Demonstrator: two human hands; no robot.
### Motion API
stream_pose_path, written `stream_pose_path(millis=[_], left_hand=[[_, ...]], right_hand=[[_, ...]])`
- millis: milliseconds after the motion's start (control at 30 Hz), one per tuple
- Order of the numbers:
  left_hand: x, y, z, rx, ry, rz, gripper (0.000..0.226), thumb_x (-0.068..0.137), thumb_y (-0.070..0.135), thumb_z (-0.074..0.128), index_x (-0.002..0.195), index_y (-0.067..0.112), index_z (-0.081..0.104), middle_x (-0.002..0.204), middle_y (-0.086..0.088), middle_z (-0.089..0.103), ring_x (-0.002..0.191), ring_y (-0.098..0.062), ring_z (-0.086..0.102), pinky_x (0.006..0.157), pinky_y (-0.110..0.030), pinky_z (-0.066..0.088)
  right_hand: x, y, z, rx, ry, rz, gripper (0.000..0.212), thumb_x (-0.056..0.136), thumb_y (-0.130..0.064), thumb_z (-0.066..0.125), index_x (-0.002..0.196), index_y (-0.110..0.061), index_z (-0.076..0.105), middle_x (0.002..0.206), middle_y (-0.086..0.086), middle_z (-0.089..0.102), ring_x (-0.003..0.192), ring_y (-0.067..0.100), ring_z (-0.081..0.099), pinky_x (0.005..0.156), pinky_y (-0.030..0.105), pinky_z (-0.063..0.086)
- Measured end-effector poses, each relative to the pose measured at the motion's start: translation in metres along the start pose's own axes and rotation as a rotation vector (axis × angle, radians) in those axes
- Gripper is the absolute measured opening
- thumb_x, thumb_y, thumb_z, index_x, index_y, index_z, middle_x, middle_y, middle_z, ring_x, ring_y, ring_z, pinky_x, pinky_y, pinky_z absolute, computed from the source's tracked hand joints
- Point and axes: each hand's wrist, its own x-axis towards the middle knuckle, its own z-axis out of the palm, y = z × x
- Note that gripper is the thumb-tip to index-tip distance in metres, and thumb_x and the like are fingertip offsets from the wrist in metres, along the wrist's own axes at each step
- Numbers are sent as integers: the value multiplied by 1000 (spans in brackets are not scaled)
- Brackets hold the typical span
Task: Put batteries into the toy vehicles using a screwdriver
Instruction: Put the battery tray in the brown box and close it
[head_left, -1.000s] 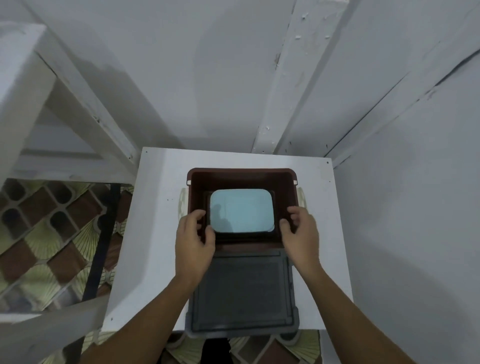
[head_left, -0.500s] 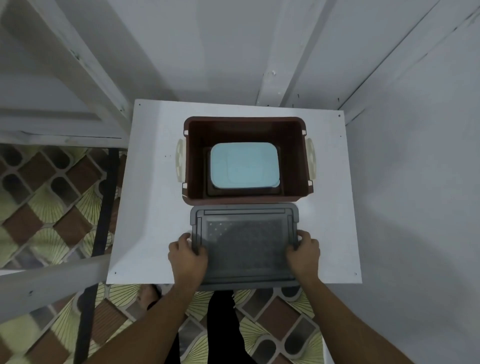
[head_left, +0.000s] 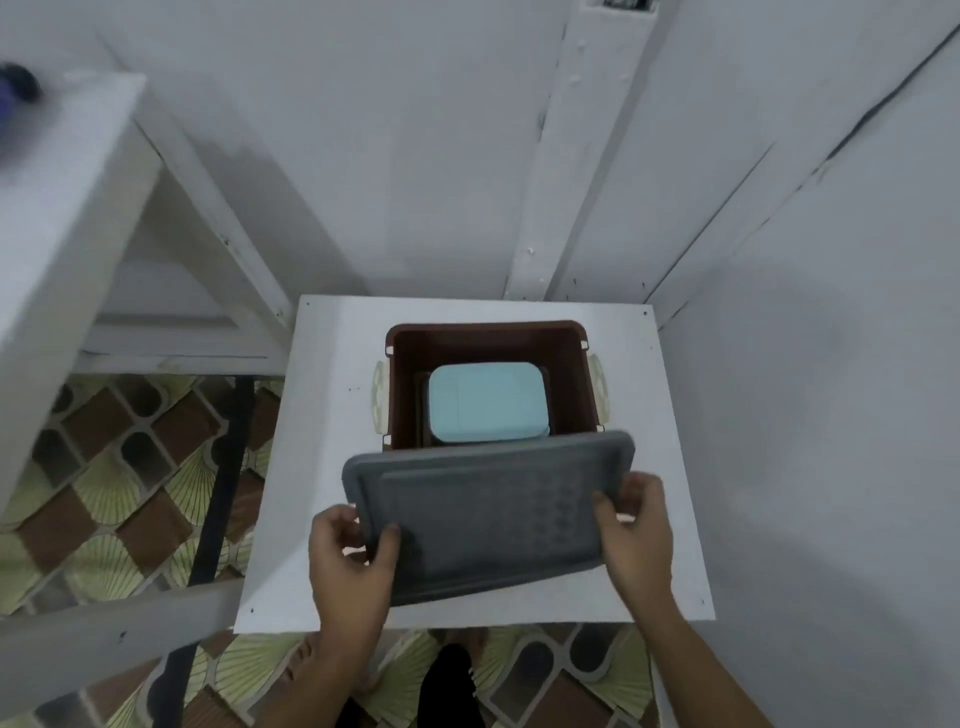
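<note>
A brown plastic bin stands open at the back of a small white table. Inside it lies a light blue lidded box. A grey bin lid is held tilted above the table, its far edge over the bin's front rim. My left hand grips the lid's left edge, thumb on top. My right hand grips its right edge. No toy vehicle, battery or screwdriver is in view.
White walls close in behind and to the right of the table. A white wooden frame stands at the left with a dark blue thing on top. Patterned floor tiles show at the left and below.
Both hands went from the bin's front rim to the grey lid lying on the table, took its side edges, and have lifted it, tilted, toward the bin.
</note>
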Motion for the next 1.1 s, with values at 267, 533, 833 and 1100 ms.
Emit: stream_pose_path(millis=[267,533,833,1100], left_hand=[[88,93,24,49,-122,84,43,83,5,74,121,14,56,106,-1,62,93,-21,61,80,-27,50],[133,87,47,185,-157,30,38,88,5,70,125,4,62,120,-13,67,102,-29,63,98,-44,49],[138,75,56,237,-162,45,35,87,5,71,121,1,64,118,-16,68,103,-35,64,99,-45,48],[147,69,58,244,-151,-81,58,86,19,75,136,4,50,128,-19,61,102,-35,62,94,-48,51]], right_hand=[[109,-76,11,-196,-34,-168,35,87,-10,65,120,-8,52,97,6,57,81,19,56,59,14,37],[149,-53,40,-383,-125,-109,35,88,-10,62,121,-3,54,110,18,61,90,30,60,75,32,48],[155,-46,47,-469,-142,-80,45,93,-19,60,135,-8,52,112,17,61,95,33,62,92,39,50],[148,-53,45,-371,-84,126,64,90,-25,68,140,-8,32,125,20,51,101,32,56,87,38,48]])
